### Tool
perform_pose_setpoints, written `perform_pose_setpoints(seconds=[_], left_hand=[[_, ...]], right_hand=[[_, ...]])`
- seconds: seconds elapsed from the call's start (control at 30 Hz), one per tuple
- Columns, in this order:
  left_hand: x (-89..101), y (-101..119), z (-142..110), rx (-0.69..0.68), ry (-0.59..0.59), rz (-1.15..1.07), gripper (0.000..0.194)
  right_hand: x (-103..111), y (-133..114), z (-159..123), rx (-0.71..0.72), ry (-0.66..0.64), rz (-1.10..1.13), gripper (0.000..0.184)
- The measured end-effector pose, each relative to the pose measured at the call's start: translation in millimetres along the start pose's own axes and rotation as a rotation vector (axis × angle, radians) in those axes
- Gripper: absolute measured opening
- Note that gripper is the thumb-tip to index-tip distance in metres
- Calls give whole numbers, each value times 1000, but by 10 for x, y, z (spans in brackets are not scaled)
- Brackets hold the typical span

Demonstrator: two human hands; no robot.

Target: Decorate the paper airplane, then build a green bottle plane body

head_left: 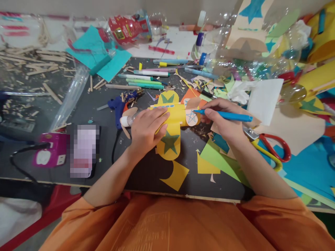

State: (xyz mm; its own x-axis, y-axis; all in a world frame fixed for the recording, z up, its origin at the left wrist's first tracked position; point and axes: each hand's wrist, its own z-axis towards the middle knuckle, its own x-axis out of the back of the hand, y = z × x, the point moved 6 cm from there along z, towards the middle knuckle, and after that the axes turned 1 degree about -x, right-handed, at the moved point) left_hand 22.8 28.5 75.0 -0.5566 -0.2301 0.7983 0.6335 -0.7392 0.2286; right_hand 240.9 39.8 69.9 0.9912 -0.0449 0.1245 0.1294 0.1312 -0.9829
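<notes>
While pen (225, 115) meets tail (192, 121), plane (175, 118) crosswise (nose (126, 121) left)

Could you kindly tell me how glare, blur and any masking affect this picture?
In the head view, glints mark the clear plastic bottles; there too, coarse pixel blocks mask the phone; the blue star outline at the tip of the blue marker is legible; the side edges look softer and stretched.

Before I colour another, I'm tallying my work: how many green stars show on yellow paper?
3: one star on the near wing of the yellow paper plane, one on its far wing, one on the rounded yellow paper at right. More may be hidden.
</notes>
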Motion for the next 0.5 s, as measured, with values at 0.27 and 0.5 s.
perform_pose_setpoints(seconds=[0.27,0.5], left_hand=[[-40,-35,-21,49,-46,-28,30],[10,14,-3,-13,37,-31,27]], right_hand=[[-53,1,-5,-39,14,-19,20],[-46,-41,-14,-39,7,-86,9]])
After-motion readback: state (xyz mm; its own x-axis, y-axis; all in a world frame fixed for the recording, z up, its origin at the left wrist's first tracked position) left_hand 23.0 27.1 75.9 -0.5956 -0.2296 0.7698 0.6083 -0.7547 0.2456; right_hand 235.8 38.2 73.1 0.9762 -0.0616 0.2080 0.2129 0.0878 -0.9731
